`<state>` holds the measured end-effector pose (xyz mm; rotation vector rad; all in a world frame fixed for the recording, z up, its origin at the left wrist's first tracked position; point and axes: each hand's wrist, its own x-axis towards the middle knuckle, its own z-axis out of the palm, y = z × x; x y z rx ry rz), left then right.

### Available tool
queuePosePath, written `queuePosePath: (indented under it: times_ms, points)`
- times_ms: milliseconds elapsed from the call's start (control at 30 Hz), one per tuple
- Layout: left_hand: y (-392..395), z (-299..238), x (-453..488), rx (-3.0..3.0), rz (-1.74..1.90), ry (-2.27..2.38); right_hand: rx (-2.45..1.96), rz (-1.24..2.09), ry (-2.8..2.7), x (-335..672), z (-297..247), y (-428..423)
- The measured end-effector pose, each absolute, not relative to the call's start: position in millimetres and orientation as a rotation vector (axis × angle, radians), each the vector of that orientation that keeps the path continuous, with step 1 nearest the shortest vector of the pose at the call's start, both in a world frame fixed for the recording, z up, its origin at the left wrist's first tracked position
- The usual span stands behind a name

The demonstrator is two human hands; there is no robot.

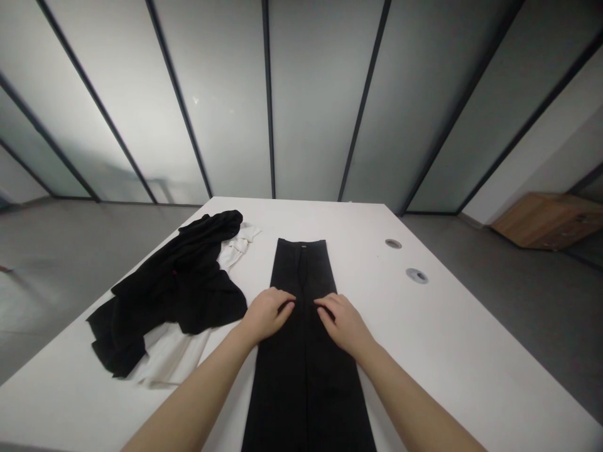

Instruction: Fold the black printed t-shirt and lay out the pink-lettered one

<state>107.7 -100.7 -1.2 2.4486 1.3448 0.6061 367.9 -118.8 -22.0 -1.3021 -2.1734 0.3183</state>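
Observation:
A pair of black trousers (301,270) lies flat along the middle of the white table (452,339), waistband at the far end and legs running toward me. My left hand (267,312) rests palm down on the left side of the trousers, fingers stretched toward the centre seam. Opposite it, my right hand (343,322) lies flat on the right side, fingers pointing inward. Both hands are open and press on the fabric, about a hand's width apart.
A heap of black clothing (179,282) lies on the table's left part over a white garment (169,355). Two round cable grommets (417,275) sit in the tabletop at the right. Frosted glass panels stand behind; a wooden cabinet (549,220) is at far right.

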Motion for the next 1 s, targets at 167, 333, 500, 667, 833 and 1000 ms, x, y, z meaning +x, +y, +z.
queuePosePath:
  times_ms: [167, 333, 500, 667, 833, 1000]
  points:
    - [-100.1, -11.0, 108.4, 2.532, 0.484, 1.432, -1.402, 0.192, -2.187, 368.8, -38.8, -117.5]
    - [-102.0, 4.0, 110.9, 2.442, 0.460, 1.474, -1.481, 0.236, -2.259, 362.6, -22.2, -122.7]
    - [-101.0, 10.8, 107.5, 2.313, 0.441, 1.519, -1.472, 0.366, -2.198, 362.0, -8.3, -123.0]
    - [-96.2, 0.2, 104.4, 2.457, 0.616, 1.449, -1.369, 0.229, -2.165, 369.6, -20.0, -118.2]
    - [-100.0, 5.4, 107.6, 2.364, 0.512, 1.476, -1.436, 0.320, -2.243, 369.1, -12.5, -120.3]
    - [-100.5, 5.6, 105.5, 2.328, 0.424, 1.450, -1.469, 0.423, -2.130, 378.6, -7.4, -118.8]
